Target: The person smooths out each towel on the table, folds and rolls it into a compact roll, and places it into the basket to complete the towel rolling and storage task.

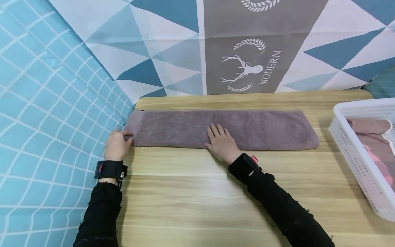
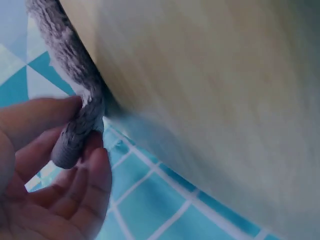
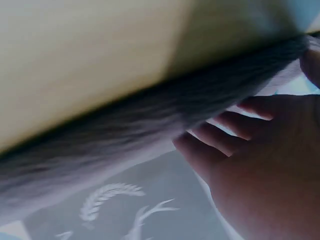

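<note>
A mauve plush towel point(image 1: 172, 128), folded into a long strip, lies across the far part of the wooden table. At its near left corner, my left hand point(image 1: 116, 145) pinches the end. The left wrist view shows the folded edge of the towel point(image 2: 75, 135) between the thumb and fingers. My right hand point(image 1: 223, 142) rests on the strip around its middle, palm down with fingers straight. In the right wrist view the fingers point(image 3: 220, 137) lie against the plush surface.
A white perforated basket point(image 1: 355, 147) stands at the table's right edge, holding folded brown and pink cloths point(image 1: 374, 145). Blue checked fabric point(image 1: 55, 137) borders the left side. A patterned cloth with a deer print point(image 1: 243, 68) hangs behind the wooden table point(image 1: 185, 199).
</note>
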`<state>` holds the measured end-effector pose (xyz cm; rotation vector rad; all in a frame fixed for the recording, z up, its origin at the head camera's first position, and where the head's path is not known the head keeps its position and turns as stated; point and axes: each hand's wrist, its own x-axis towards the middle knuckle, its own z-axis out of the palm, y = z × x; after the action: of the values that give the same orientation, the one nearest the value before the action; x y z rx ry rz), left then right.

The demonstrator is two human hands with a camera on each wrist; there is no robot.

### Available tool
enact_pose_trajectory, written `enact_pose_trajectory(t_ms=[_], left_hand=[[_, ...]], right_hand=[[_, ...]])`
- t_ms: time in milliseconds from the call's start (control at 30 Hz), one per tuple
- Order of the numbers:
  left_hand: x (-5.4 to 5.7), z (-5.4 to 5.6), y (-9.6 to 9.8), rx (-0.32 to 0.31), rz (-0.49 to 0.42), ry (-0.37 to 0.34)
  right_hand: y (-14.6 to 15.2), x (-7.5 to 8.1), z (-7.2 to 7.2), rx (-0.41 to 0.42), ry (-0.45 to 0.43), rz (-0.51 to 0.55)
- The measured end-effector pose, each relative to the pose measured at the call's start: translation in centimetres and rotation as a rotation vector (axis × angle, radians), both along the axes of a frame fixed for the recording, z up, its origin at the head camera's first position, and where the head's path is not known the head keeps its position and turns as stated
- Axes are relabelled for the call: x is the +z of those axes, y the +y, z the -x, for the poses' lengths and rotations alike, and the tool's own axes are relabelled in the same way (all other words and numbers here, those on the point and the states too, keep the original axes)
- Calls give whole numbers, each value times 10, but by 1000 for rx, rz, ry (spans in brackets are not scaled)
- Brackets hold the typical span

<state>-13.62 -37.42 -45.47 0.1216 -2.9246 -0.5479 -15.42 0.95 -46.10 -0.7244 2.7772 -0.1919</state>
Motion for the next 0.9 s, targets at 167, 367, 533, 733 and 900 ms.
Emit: enact_pose_trajectory(t_ms=[167,367,533,733,900], left_hand=[[3,-4,10,-88,18,139],[5,-5,22,-253,75,133],[8,-7,25,-296,134,55],[7,-9,31,-299,175,-1],[8,-13,40,-304,198,-54]], right_hand=[[-32,6,4,100,-15,-42],[-70,9,16,235,38,-3],[-112,18,30,338,95,6],[-158,19,50,449,274,27],[-185,8,62,501,382,12]])
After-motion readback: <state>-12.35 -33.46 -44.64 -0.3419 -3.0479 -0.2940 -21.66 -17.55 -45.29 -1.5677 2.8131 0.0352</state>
